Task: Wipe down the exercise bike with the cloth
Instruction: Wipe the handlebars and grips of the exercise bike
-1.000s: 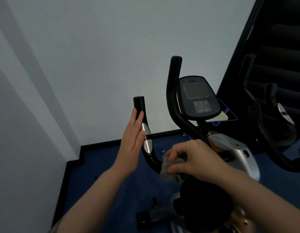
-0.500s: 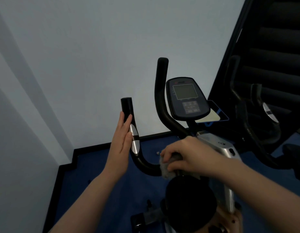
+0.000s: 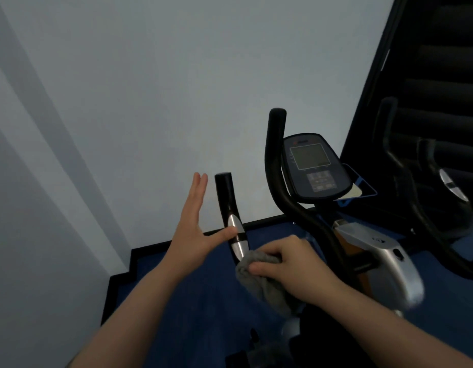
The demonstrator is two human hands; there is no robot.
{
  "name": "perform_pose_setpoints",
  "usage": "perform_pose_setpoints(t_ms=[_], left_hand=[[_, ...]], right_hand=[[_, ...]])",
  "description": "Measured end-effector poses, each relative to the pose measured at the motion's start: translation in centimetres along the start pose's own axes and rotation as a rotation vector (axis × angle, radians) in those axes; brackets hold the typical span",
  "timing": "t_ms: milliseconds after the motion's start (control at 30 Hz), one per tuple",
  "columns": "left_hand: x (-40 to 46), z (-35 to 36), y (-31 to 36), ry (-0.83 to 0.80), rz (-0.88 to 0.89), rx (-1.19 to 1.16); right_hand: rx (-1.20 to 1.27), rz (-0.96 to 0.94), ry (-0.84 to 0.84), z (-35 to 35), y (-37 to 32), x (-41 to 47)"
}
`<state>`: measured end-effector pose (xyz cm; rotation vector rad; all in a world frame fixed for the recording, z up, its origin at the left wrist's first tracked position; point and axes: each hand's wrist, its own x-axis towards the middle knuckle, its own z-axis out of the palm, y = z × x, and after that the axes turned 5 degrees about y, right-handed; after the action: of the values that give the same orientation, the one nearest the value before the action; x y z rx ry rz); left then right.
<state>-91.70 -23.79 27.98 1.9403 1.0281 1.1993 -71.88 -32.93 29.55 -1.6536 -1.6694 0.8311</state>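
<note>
The exercise bike (image 3: 373, 251) stands in front of me with black handlebars, a console (image 3: 313, 168) and a silver body. My right hand (image 3: 291, 269) grips a grey cloth (image 3: 261, 282) wrapped round the low bend of the left handlebar (image 3: 227, 203), just under its silver sensor strip. To the left of that handlebar's upright grip my left hand (image 3: 192, 229) is held with straight fingers; only its thumb tip touches the silver strip. The black saddle (image 3: 323, 341) shows dimly below my right forearm.
A pale wall (image 3: 150, 102) rises close behind the bike, with a black skirting along blue floor (image 3: 198, 301). A second dark exercise machine (image 3: 429, 181) stands to the right, in front of a dark staircase. A blue-edged card (image 3: 357, 192) lies behind the console.
My left hand has come off the left handlebar grip and opened away to the left. My right hand has slid the cloth leftward and up along the handlebar bend towards the silver strip.
</note>
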Motion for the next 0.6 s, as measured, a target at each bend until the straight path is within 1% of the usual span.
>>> perform_pose_setpoints(t_ms=[100,167,300,367,433,533,600], left_hand=[[1.7,-0.7,0.0,-0.101,0.020,-0.029],[2.4,-0.8,0.0,-0.128,0.043,-0.068],[2.8,-0.3,0.0,-0.046,0.016,-0.186],[2.7,0.2,0.1,-0.022,-0.025,-0.272],[2.5,0.8,0.1,-0.005,-0.040,-0.334],[2.3,1.4,0.1,0.024,-0.045,-0.345],[2.2,1.9,0.1,0.056,-0.054,-0.305]], right_hand=[[0.219,0.098,0.136,0.9,-0.9,1.3],[0.333,0.102,0.235,1.5,-1.7,2.1],[0.411,0.044,0.316,2.4,-3.5,3.1],[0.434,0.029,0.371,2.2,-4.6,4.5],[0.508,0.017,0.428,2.2,-5.6,6.0],[0.614,-0.001,0.408,2.8,-5.5,6.2],[0.570,0.003,0.345,2.5,-4.5,5.8]])
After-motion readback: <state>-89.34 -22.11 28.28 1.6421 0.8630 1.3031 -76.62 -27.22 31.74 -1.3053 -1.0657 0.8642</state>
